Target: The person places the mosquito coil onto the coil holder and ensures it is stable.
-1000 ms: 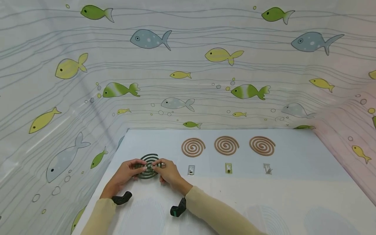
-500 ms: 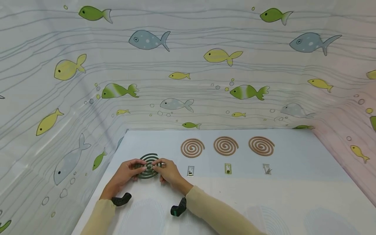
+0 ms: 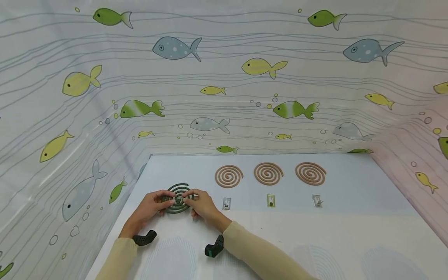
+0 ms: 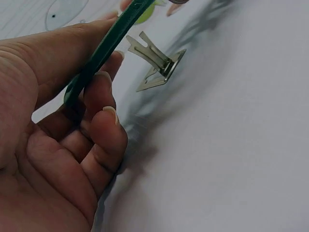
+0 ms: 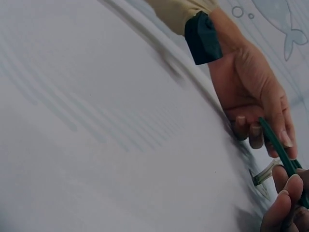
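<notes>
Both hands, left [image 3: 148, 208] and right [image 3: 203, 206], pinch the green coil [image 3: 177, 197] above a metal stand [image 4: 157, 63] near the table's [image 3: 350, 233] left edge, three brown coils [image 3: 268, 173] lying along the far edge.

three brown coils [image 3: 268, 173], fish-print curtain [image 3: 224, 77]

Matt dk-green coil [image 3: 177, 198], shiny metal stand [image 4: 155, 62], smooth matt table [image 3: 350, 229].

left hand [image 4: 58, 145] grips green coil [image 4: 104, 48] | metal stand [image 4: 157, 63] just beneath on table [image 4: 231, 145]
</notes>
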The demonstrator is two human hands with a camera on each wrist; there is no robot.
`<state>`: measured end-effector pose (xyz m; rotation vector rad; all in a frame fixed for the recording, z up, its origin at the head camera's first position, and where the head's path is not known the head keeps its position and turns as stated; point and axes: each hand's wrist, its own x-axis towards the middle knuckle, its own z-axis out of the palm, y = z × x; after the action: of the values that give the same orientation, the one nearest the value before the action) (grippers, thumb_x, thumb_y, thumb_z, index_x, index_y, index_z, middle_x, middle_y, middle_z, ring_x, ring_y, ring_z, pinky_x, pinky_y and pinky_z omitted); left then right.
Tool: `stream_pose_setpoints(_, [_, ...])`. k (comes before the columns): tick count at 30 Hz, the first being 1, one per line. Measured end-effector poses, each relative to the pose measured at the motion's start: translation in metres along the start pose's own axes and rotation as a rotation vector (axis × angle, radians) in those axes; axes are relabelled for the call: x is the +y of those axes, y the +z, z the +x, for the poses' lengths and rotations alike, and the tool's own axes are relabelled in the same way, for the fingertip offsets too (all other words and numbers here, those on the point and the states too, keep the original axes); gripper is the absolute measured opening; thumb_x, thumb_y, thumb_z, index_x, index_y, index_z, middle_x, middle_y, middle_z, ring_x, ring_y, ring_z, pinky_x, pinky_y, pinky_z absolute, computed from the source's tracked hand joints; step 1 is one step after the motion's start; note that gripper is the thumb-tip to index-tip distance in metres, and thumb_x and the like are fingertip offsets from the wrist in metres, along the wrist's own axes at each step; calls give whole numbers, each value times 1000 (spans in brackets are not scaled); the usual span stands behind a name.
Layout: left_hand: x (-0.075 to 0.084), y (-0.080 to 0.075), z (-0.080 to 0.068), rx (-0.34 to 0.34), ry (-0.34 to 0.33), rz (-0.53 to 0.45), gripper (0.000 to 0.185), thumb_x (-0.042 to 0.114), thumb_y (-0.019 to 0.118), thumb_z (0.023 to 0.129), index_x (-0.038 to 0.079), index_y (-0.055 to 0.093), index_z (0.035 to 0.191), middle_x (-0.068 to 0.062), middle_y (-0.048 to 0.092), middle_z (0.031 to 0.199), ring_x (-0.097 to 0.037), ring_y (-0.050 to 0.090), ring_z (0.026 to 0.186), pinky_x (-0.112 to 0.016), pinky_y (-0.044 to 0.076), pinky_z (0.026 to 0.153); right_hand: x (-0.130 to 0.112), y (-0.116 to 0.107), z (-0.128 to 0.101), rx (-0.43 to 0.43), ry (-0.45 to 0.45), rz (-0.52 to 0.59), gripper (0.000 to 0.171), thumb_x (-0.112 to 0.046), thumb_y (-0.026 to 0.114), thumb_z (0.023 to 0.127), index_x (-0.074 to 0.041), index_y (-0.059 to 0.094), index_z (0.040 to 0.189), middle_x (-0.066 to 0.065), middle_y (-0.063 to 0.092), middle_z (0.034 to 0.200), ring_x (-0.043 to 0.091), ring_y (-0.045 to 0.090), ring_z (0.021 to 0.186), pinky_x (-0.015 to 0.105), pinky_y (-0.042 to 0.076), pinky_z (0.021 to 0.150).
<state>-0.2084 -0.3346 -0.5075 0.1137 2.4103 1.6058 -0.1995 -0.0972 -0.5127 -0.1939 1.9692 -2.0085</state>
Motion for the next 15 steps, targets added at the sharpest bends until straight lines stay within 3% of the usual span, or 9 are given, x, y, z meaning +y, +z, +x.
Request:
stream_pose_setpoints(7, [1,0,-2,-2,30,-11,39,28,82,90,7,71,121,-8,64,89,-14,50,65,-30,50,57,0,1,-3,5,-9,-28,14,-16,71,99,-19,75,112,5,54,62,11,46,41,24,41,40])
stream_pose_setpoints(15, [-4,-1,-3,-15,26,-3,41,30,81,91,7,70,122,-9,67,100,-16,54,73,-30,51,60,0,2,-6,17,-10,-14,13,-17,72,99,-18,75,111,3,54,63,10,44,41,24,39,40])
